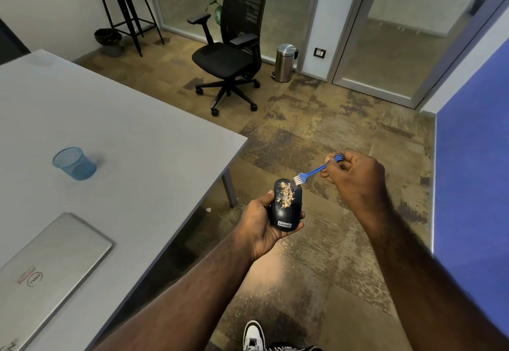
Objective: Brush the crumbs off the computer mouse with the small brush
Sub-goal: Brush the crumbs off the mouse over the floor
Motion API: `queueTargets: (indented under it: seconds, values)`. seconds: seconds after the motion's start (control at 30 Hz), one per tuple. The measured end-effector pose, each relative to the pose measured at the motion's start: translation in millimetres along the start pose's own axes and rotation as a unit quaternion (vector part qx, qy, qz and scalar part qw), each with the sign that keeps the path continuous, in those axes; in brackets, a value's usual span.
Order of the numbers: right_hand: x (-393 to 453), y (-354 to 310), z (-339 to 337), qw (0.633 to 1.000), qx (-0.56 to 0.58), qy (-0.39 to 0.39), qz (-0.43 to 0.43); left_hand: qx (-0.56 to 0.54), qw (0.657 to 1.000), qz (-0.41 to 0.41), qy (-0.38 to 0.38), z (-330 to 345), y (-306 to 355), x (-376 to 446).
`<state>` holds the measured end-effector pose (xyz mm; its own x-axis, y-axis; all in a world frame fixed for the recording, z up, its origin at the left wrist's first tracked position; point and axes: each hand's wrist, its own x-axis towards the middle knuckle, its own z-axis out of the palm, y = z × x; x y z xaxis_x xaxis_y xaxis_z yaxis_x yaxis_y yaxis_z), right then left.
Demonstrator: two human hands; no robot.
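Note:
My left hand (260,222) cups a black computer mouse (286,213) from below, off the table's corner and above the floor. Tan crumbs (286,195) lie scattered over the mouse's front half. My right hand (355,177) pinches the handle of a small blue brush (311,171). The brush's white bristles (297,180) touch the mouse's far right edge, just beside the crumbs.
A grey table (124,130) fills the left, carrying a blue mesh cup (74,163) and a closed silver laptop (46,273). A black office chair (234,48), a steel bin (285,61) and a tall stool (124,6) stand further back. A blue panel (473,158) rises at right.

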<state>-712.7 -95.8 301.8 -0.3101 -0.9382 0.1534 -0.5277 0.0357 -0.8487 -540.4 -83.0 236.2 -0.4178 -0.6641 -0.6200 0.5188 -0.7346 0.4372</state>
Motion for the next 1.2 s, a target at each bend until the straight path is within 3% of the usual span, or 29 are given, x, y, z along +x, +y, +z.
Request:
queueTargets:
  seconds: [0.73, 0.9, 1.03, 1.2]
  values:
    - [0.1, -4.3, 2.9, 1.0, 0.001, -0.009, -0.013, 0.007, 1.0, -0.004, -0.005, -2.5, -1.0, -3.5]
    - [1.9, 0.7, 0.8, 0.998, -0.06, 0.006, -0.022, 0.002, 1.0, -0.002, -0.006, -2.8, -1.4, -5.0]
    - [0.2, -0.3, -3.0, 1.0, 0.025, -0.007, 0.017, 0.0, 1.0, 0.0, -0.008, -4.1, -0.3, -6.3]
    - [0.7, 7.4, -3.6, 1.0, 0.009, 0.01, 0.027, -0.003, 1.0, -0.002, -0.009, -3.9, 0.6, -7.9]
